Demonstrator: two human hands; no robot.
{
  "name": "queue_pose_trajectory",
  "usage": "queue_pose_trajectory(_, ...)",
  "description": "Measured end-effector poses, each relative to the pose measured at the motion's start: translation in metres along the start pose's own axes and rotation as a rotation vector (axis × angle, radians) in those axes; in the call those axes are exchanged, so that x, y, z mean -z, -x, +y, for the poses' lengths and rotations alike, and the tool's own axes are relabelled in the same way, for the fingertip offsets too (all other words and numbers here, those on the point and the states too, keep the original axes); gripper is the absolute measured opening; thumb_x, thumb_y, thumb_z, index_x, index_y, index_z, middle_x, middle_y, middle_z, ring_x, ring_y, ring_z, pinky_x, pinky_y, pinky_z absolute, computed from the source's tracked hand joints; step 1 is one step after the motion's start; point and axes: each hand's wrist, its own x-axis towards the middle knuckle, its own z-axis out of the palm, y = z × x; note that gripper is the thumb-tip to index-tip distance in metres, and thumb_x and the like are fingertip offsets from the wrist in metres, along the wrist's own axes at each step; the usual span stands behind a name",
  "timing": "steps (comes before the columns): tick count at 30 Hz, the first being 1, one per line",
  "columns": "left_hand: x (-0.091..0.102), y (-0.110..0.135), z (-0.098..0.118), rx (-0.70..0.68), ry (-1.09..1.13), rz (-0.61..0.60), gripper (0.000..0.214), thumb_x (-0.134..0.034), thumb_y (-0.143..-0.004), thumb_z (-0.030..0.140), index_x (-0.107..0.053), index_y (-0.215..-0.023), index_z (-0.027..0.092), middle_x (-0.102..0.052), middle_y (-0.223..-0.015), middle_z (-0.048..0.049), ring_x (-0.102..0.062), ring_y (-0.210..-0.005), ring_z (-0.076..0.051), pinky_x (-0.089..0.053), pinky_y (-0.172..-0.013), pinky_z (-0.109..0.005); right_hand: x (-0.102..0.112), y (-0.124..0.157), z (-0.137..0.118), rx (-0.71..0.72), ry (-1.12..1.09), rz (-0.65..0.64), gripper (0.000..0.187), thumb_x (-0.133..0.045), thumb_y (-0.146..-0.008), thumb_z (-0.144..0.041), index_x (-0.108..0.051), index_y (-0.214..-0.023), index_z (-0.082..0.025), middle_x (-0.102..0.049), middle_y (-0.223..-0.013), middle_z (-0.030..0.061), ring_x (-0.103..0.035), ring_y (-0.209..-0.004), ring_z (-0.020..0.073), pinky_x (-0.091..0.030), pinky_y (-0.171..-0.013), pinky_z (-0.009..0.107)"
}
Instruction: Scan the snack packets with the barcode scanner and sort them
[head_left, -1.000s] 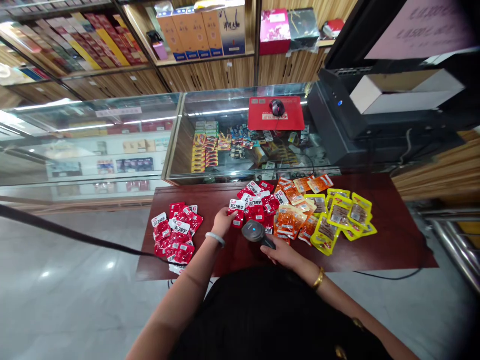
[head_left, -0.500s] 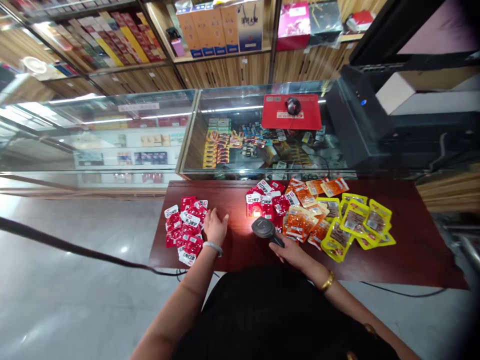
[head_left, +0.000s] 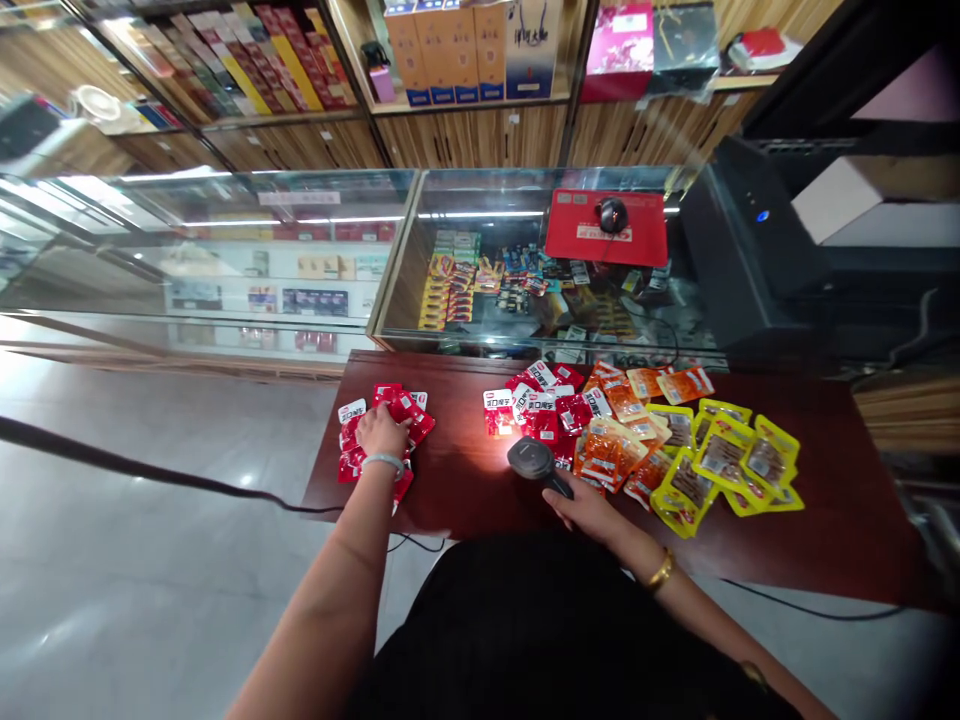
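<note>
Left hand point(head_left: 382, 432) shifted onto packets point(head_left: 421, 427), grip unclear, right point(head_left: 587, 506) clasping scanner point(head_left: 531, 458), bare tabletop point(head_left: 459, 475) between

left arm point(head_left: 326, 580) stretched forward, left hand point(head_left: 382, 432) palm-down; right arm point(head_left: 701, 610) angled inward, right hand point(head_left: 583, 503) curled in a grip

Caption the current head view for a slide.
Left hand at a pile of red snack packets, right hand holding a barcode scanner, orange packets and yellow packets farther right.
</note>
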Motion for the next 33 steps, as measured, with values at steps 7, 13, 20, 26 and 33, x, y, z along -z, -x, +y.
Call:
queue_pose_trajectory(7,0.016,-0.005,0.015,-0.139,-0.055,0.075,0.047,-0.061,-0.078,0.05,-0.056,-0.111,0.017,-0.064,-0.112,-0.0166,-0.052,-0.118,-0.036,-0.034,-0.102,-0.047,-0.001,0.003,-0.002,-0.02,0.005,0.062,0.058,-0.062,-0.077,-0.057,-0.053,-0.12,-0.02,-0.046,-0.052,-0.0085,-0.041,-0.041,0.0101,-0.031,-0.042,0.022)
queue_pose_trajectory(13,0.005,0.03,0.074,-0.285,0.413,-0.127,0.047,-0.063,-0.079,0.044,-0.051,-0.117,0.018,-0.069,-0.094,-0.0091,-0.066,-0.091,-0.026,-0.047,-0.082,-0.035,-0.001,0.007,-0.005,0.01,-0.033,0.082,0.055,-0.061,-0.078,-0.059,-0.054,-0.114,-0.019,-0.045,-0.053,-0.0083,-0.042,-0.043,0.0105,-0.033,-0.043,0.022)
queue_pose_trajectory(20,-0.031,0.09,0.135,-0.37,0.826,-0.423,0.039,-0.074,-0.07,0.032,-0.057,-0.102,0.017,-0.07,-0.095,-0.0069,-0.066,-0.086,-0.021,-0.05,-0.079,-0.031,0.002,0.002,-0.009,0.091,-0.072,0.114,0.057,-0.062,-0.081,-0.056,-0.051,-0.122,-0.018,-0.048,-0.057,-0.0066,-0.043,-0.045,0.0103,-0.034,-0.044,0.023)
queue_pose_trajectory(26,-0.033,0.104,0.153,-0.536,0.835,-0.478,0.033,-0.068,-0.073,0.025,-0.061,-0.104,0.018,-0.07,-0.1,-0.0088,-0.066,-0.09,-0.021,-0.05,-0.085,-0.033,0.002,0.0,-0.013,0.104,-0.081,0.112,0.055,-0.061,-0.08,-0.061,-0.053,-0.112,-0.018,-0.046,-0.054,-0.0074,-0.041,-0.043,0.0102,-0.033,-0.043,0.023)
queue_pose_trajectory(33,-0.022,0.1,0.121,-0.461,0.561,-0.215,0.048,-0.066,-0.077,0.032,-0.053,-0.121,0.015,-0.064,-0.116,-0.0129,-0.06,-0.106,-0.024,-0.045,-0.094,-0.035,0.004,0.003,-0.011,0.104,-0.079,0.127,0.048,-0.06,-0.081,-0.061,-0.053,-0.099,-0.018,-0.046,-0.052,-0.0078,-0.042,-0.043,0.0096,-0.033,-0.044,0.022)
